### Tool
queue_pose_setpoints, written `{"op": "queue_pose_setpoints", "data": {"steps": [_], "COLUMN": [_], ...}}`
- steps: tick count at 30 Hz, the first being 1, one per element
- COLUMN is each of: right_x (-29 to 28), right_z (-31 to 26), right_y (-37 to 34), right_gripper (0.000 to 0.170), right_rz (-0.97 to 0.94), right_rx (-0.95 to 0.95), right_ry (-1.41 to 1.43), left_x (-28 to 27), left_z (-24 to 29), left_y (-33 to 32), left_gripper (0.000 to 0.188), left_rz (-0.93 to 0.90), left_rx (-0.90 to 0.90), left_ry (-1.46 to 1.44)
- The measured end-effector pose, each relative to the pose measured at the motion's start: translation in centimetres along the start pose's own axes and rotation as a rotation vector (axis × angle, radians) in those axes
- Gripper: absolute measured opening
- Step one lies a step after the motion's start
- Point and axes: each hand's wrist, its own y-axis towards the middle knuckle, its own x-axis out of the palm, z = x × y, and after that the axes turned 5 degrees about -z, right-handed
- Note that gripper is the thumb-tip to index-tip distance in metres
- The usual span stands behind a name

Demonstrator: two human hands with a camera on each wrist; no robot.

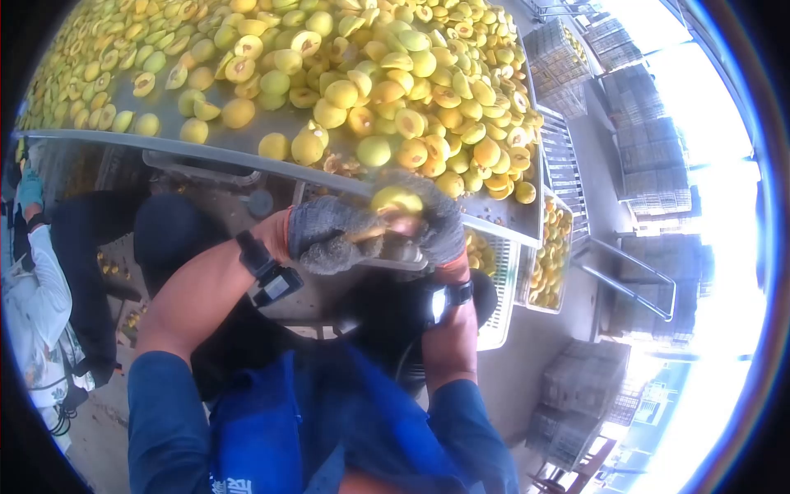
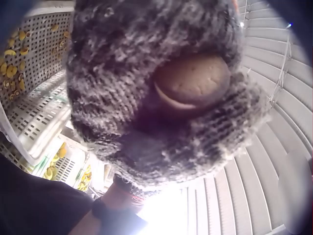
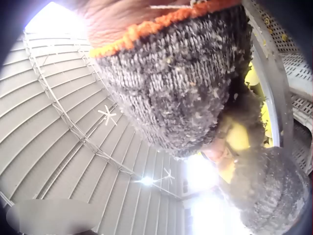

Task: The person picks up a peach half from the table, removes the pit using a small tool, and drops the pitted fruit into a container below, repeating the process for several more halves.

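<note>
In the head view the left hand [image 1: 329,235], in a grey knitted glove, grips a light-brown thing whose rounded end [image 2: 193,83] pokes out of the curled glove in the left wrist view; it looks like a handle, the rest hidden. Close beside it, the gloved right hand [image 1: 432,218] holds a yellow-green fruit [image 1: 397,199], blurred, its fingers partly hidden. The right wrist view has the right glove [image 3: 171,83] above, yellow fruit flesh [image 3: 237,137] between the gloves, and a bare fingertip near it. Both hands are just below the metal table's edge [image 1: 247,156].
Many halved and whole yellow fruits [image 1: 341,93] cover the table. Crates of fruit [image 1: 547,259] stand at its right end, beside a metal rail [image 1: 629,280]. Crates are stacked [image 1: 584,375] farther right. Another person's gloved hand [image 1: 31,188] is at far left.
</note>
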Motion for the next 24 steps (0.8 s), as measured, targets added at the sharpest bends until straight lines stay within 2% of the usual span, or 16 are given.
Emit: {"op": "queue_pose_setpoints", "data": {"steps": [1, 3, 5, 6, 7, 9, 11, 12, 13, 15, 16, 17, 19, 22, 24], "right_x": [0.0, -0.4, -2.7, -3.4, -3.9, -4.9, -6.2, -6.7, -7.9, -10.4, -11.3, -12.3, -13.1, -12.6, -9.7], "right_z": [-0.4, 0.8, 2.6, 3.0, 2.8, 2.2, 1.9, 1.4, 2.0, 1.9, 1.6, 1.6, 0.9, 0.4, -0.5], "right_y": [0.1, -0.3, -0.7, -0.3, -0.5, -1.4, -3.2, -4.3, -5.9, -8.9, -10.3, -11.9, -13.7, -11.9, -7.5], "right_gripper": [0.051, 0.055, 0.054, 0.053, 0.052, 0.05, 0.045, 0.041, 0.04, 0.039, 0.039, 0.038, 0.037, 0.035, 0.032], "right_rz": [-0.004, 0.084, 0.117, 0.162, 0.194, 0.251, 0.318, 0.372, 0.433, 0.455, 0.453, 0.421, 0.25, 0.4, 0.35], "right_rx": [0.026, 0.07, 0.06, -0.09, -0.042, 0.067, 0.087, 0.114, 0.171, 0.271, 0.377, 0.56, 0.7, 0.511, 0.221], "right_ry": [0.06, 0.056, -0.209, -0.673, -0.77, -0.956, -1.045, -1.037, -0.993, -1.094, -1.14, -1.23, -1.406, -1.358, -0.994], "left_x": [0.5, 2.0, 1.4, -0.7, -0.9, -0.3, 0.8, -0.6, -1.0, -1.3, -1.3, -1.3, -1.5, -1.2, 0.7], "left_z": [0.2, 0.6, 0.8, 0.8, 0.8, 0.4, 0.0, -0.2, -0.2, 0.2, 0.1, -0.1, -0.4, -0.3, 0.2], "left_y": [-0.3, -0.2, 0.9, 2.3, 2.7, 2.6, 2.5, 3.0, 3.2, 3.5, 3.2, 3.0, 2.9, 2.7, 2.0], "left_gripper": [0.026, 0.031, 0.038, 0.041, 0.044, 0.046, 0.043, 0.038, 0.036, 0.032, 0.03, 0.028, 0.027, 0.027, 0.026], "left_rz": [-0.045, 0.065, 0.231, 0.348, 0.466, 0.593, 0.666, 0.704, 0.698, 0.686, 0.703, 0.717, 0.775, 0.895, 0.915], "left_rx": [-0.003, 0.088, 0.097, 0.055, -0.001, -0.028, -0.061, -0.059, -0.094, -0.156, -0.134, -0.109, -0.046, 0.009, -0.026], "left_ry": [0.006, 0.534, 1.277, 1.757, 2.238, 2.239, 2.236, 2.287, 2.321, 2.386, 2.451, 2.515, 2.57, 2.532, 2.511]}}
